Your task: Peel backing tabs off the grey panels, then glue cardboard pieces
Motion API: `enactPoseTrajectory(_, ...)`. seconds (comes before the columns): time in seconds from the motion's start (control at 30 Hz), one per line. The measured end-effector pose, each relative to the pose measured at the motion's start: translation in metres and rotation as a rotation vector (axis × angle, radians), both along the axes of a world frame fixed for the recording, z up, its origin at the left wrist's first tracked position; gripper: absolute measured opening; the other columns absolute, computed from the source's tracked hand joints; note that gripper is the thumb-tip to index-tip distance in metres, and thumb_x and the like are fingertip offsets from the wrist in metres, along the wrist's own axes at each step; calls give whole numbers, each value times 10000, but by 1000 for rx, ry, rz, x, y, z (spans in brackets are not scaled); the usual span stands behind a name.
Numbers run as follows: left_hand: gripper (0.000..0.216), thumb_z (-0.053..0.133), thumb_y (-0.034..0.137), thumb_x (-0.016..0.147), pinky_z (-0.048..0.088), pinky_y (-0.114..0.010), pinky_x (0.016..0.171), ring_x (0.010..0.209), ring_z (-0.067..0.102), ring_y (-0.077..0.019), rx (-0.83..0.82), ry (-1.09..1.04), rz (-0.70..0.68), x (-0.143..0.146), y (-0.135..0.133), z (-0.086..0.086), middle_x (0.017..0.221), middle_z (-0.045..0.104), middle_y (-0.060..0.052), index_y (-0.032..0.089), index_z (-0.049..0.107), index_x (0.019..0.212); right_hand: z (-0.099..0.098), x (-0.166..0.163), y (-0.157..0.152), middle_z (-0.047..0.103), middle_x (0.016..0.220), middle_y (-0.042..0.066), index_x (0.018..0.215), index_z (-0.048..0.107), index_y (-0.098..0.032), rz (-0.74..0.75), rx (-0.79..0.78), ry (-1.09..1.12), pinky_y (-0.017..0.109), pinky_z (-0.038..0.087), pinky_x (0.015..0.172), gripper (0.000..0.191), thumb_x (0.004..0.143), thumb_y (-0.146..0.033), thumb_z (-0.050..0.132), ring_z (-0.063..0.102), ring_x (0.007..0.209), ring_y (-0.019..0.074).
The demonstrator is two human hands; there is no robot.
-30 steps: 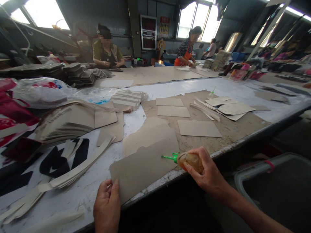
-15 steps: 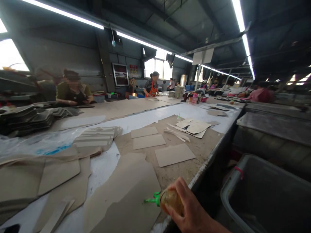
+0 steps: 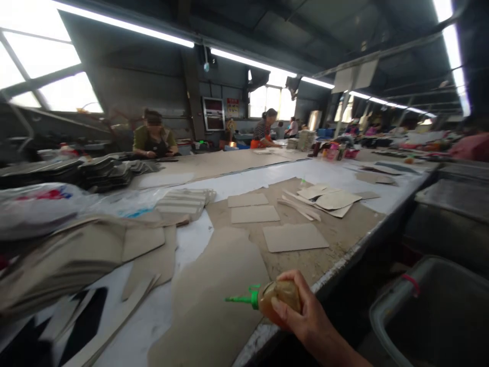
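Observation:
My right hand (image 3: pixel 303 306) is wrapped around a glue bottle (image 3: pixel 280 298) of yellowish-brown stuff with a green nozzle. The bottle is tipped on its side, its nozzle pointing left above a large beige sheet (image 3: pixel 214 285) at the table's near edge. Beyond it, a rectangular beige panel (image 3: pixel 296 237) lies flat on the brown work surface. Two smaller panels (image 3: pixel 255 214) rest farther back. Beside them are thin strips (image 3: pixel 300 208) and a loose pile of cut pieces (image 3: pixel 332 198). My left hand is out of the picture.
To the left lie stacked dark-edged pieces (image 3: pixel 103 171), a plastic bag (image 3: pixel 34 206) and beige sheets (image 3: pixel 148 239). A grey plastic bin (image 3: pixel 385 326) stands below the table edge at right. Co-workers (image 3: pixel 155 137) are at the far side of the long table.
The view has swung to the left, so the table and people appear farther right. My right hand still holds the bottle, whose nozzle now points more levelly left.

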State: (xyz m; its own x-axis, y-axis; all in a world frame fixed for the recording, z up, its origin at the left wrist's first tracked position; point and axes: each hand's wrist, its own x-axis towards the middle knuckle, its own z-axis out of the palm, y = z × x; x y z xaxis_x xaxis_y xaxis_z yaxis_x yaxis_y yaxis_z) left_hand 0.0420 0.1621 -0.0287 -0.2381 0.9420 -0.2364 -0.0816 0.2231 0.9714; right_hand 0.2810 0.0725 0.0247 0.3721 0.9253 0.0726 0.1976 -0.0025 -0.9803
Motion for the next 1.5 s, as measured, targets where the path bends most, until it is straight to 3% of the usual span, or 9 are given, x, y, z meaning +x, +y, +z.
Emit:
enactPoseTrajectory(0.07, 320, 588, 404, 829, 526, -372, 755, 868, 618, -182, -82, -90, 21, -13, -28, -3, 1026, 639, -63, 171, 592, 1049, 4, -8, -3, 537, 717, -30, 1018, 399, -236, 55, -49, -55, 247, 440, 550, 361, 811, -482, 561, 521, 614, 136)
enactPoseTrajectory(0.17, 451, 731, 400, 642, 523, -338, 722, 811, 643, -207, -137, -279, 10, -17, -51, -5, 881, 691, -67, 125, 620, 982, 6, -21, -1, 560, 755, -16, 1050, 403, -241, 159, -64, -171, 258, 463, 544, 335, 825, -437, 557, 548, 611, 141)
enactPoseTrajectory(0.37, 543, 757, 372, 589, 517, -296, 690, 774, 663, -201, -119, -419, 29, -13, -52, -1, 875, 719, -76, 124, 594, 1043, -2, -54, 8, 559, 941, 37, 1073, 418, -239, 303, 49, -359, 291, 504, 630, 292, 831, -326, 555, 590, 755, 167)
enactPoseTrajectory(0.7, 521, 755, 336, 645, 517, -252, 688, 826, 670, -196, -102, -525, -6, -17, -55, -4, 905, 730, -82, 122, 602, 1094, -1, -83, 25, 483, 968, 30, 1067, 431, -242, 347, 189, -498, 294, 477, 746, 274, 835, -255, 575, 522, 840, 158)
enactPoseTrajectory(1.07, 536, 783, 329, 615, 516, -292, 817, 913, 663, -209, -110, -564, 35, -17, -54, -5, 960, 729, -75, 149, 639, 1099, 4, -77, 24, 466, 946, 35, 1056, 443, -224, 306, 268, -618, 304, 458, 745, 277, 818, -188, 579, 504, 842, 169)
enactPoseTrajectory(1.5, 551, 802, 336, 606, 514, -292, 871, 1000, 640, -215, -157, -554, 64, -17, -55, -7, 976, 725, -61, 165, 636, 1104, 6, -50, 24, 453, 930, 36, 1037, 446, -227, 214, 252, -709, 308, 461, 726, 288, 790, -160, 578, 501, 828, 180)
